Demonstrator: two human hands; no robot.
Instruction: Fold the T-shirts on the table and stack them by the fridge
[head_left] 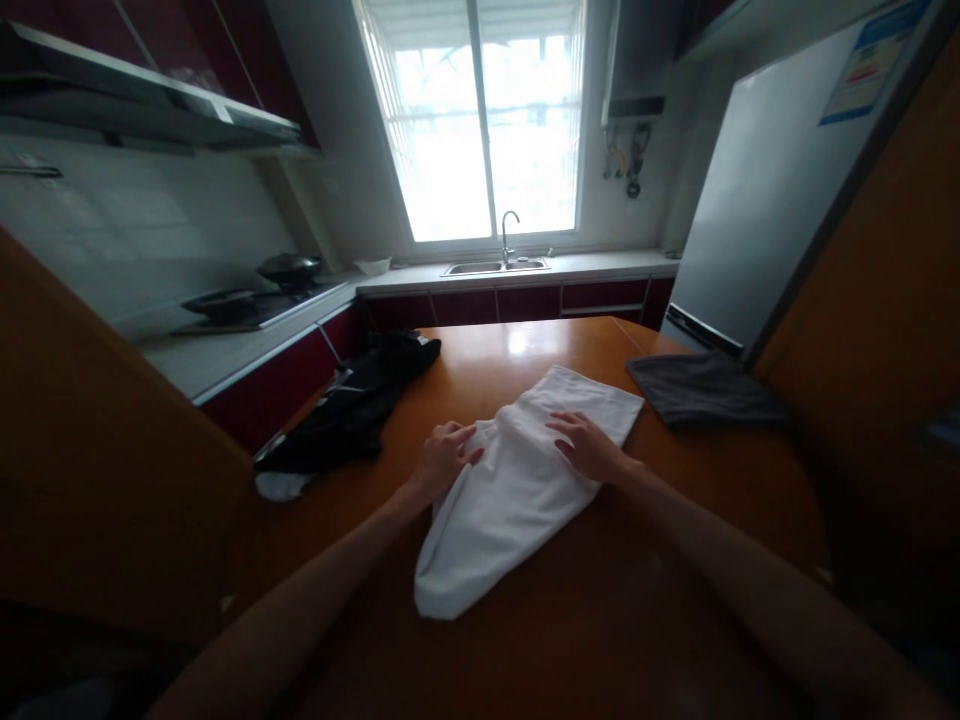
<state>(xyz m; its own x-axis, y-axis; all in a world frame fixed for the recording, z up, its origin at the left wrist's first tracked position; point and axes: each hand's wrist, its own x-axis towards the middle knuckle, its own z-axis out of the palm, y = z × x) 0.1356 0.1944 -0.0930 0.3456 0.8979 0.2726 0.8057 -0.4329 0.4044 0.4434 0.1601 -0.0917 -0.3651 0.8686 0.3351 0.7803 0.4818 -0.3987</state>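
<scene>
A white towel (pixel 517 480) lies in front of me on the orange-brown wooden table (pixel 600 620), partly folded, its narrow rounded end pointing toward me and its wider end toward the window (pixel 480 120). My left hand (pixel 444 455) rests flat on the towel's left edge, fingers spread and pressing down, gripping nothing. My right hand (pixel 589 445) lies palm down on the towel's right half, fingers also spread and flat against the cloth, with no pinch.

To my left, a black garment (pixel 360 405) sits bunched at the table's edge, well apart from the towel. To my right, a dark grey cloth (pixel 701 390) lies flat near the refrigerator (pixel 772 190). Beyond the table, a sink (pixel 495 266) sits under the window, and a wok (pixel 289 268) stands on the stove (pixel 255 308).
</scene>
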